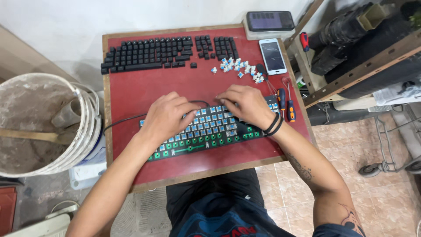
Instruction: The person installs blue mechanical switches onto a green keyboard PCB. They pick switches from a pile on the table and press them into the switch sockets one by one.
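Stripped keyboard (pixel 206 131) lies near-centre on the red table (pixel 131 92), long axis left-right and slightly tilted; left hand (pixel 166 116) rests curled on its left half, right hand (pixel 245 104) bent-fingered over its far-right switches, whether pinching one cannot be told.

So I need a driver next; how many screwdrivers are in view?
3. Two orange-and-black screwdrivers lie beside the right hand, right of the stripped keyboard. A red-handled screwdriver rests on the wooden shelf. More may be hidden.
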